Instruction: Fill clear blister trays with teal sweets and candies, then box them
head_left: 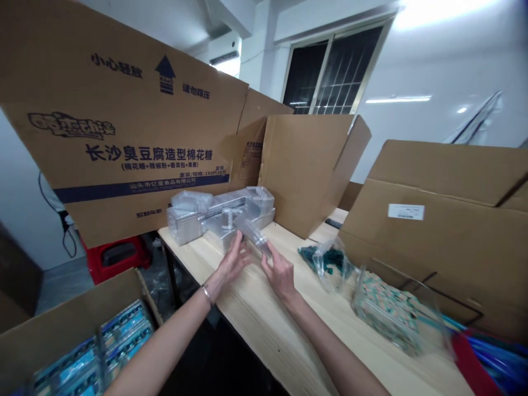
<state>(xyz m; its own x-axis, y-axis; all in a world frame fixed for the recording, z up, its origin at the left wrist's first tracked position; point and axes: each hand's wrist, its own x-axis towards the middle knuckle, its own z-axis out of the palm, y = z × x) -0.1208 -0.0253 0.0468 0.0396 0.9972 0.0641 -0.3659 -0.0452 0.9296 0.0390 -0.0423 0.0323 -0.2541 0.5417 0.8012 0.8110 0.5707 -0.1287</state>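
Observation:
A clear plastic box (253,234), long and narrow, is held at a slant above the table between my two hands. My right hand (281,273) pinches its near right end between thumb and fingers. At its left side is my left hand (234,263), thumb against the plastic and the other fingers curled below it, slightly blurred. Just behind, nested stacks of similar clear plastic boxes (185,224) lie on the table, with a loose clear box (192,201) on top. The contents of the held box, if any, cannot be made out.
A tall carton (165,126) stands behind the wooden table (247,308). To the right are a bag of dark green packets (330,258), a clear bin of small packets (388,308) and an open carton (429,236). Lower left, a carton (140,286) holds blue packages (127,324) near a red stool (119,258).

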